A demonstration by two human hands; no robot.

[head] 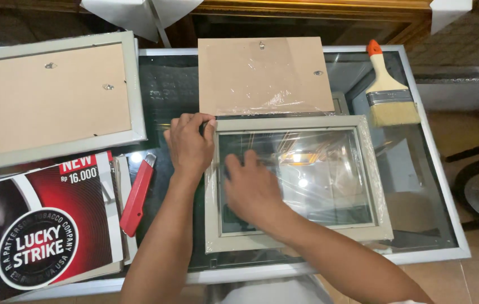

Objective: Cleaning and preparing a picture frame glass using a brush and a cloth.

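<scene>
On the glass worktop (pixel 436 225), seen from the head camera, a grey picture frame (pixel 298 233) wrapped in clear film lies face up. The left hand (pixel 190 145) curls its grip closed over the frame's upper left corner, steadying it. The right hand (pixel 250 188), just beside and below that grip, lies flat and open on the film-covered pane, holding nothing. This looks like the smoothing or unwrapping step; the next move calls for catching a film edge. A red utility knife (pixel 138 194) lies left of the grip.
</scene>
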